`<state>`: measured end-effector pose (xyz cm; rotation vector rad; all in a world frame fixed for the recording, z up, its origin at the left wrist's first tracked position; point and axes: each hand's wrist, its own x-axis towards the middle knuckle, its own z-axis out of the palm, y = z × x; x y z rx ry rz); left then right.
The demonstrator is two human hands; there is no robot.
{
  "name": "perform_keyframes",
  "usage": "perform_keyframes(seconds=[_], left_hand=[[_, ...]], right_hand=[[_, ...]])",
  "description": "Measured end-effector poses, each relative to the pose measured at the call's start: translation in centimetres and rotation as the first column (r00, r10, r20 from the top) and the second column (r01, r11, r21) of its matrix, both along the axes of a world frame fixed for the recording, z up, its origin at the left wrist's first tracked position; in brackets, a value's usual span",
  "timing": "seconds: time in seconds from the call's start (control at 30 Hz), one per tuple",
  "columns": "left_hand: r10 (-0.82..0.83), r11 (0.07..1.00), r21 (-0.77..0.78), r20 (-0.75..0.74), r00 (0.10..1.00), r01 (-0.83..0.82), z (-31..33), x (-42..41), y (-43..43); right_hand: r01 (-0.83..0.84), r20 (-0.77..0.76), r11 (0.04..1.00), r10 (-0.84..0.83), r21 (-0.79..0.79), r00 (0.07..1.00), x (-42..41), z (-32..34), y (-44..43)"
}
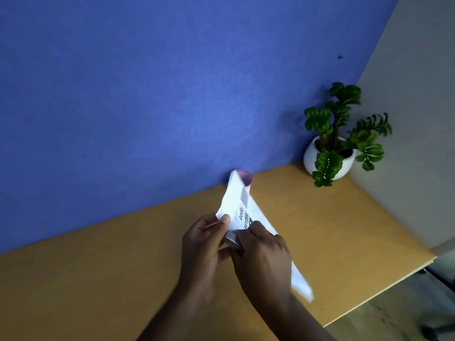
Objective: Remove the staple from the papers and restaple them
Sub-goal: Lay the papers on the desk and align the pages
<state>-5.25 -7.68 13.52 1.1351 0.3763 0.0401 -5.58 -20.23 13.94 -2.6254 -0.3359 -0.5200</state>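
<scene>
The papers (pixel 236 205) hid most of a pink cup (pixel 247 178) — only its rim showed. A small grey thing (pixel 232 239) sat pinched between both hands, too covered to tell what it was. The papers' lower corner was blurred — and both forearms were cut off at the bottom edge.

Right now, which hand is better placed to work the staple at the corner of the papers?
Probably the right hand: its fingertips sit at the corner of the papers, on a small grey tool I can't identify. The left hand pinches the sheets' edge, steadying them.
</scene>
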Motion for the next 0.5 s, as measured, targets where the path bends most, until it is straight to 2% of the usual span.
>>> perform_keyframes(seconds=[0.13, 0.27, 0.33, 0.43, 0.5], left_hand=[[-0.003, 0.989, 0.150, -0.026, 1.000, 0.006, -1.1, 0.2, 0.3], [-0.002, 0.989, 0.145, -0.099, 0.995, 0.016, -2.2, 0.6, 0.5], [-0.066, 0.990, 0.115, -0.141, 0.988, 0.083, -3.1, 0.9, 0.8], [-0.158, 0.974, 0.123, -0.224, 0.962, 0.189, -5.2, 1.4, 1.5], [-0.180, 0.962, 0.150, -0.287, 0.941, 0.229, -7.1, 1.9, 1.9]], right_hand=[[-0.016, -0.052, 1.000, 0.015, -0.022, 0.999, -0.7, -0.8, -0.1], [-0.046, -0.040, 0.992, 0.051, 0.115, 0.998, -1.1, -1.5, -0.9], [-0.015, -0.100, 0.983, 0.034, 0.184, 0.994, -1.2, -2.3, -1.3], [0.065, -0.309, 0.982, -0.008, 0.177, 0.951, -0.6, -4.5, -2.2], [0.095, -0.428, 0.963, 0.023, 0.251, 0.904, 0.1, -6.7, -2.5]])
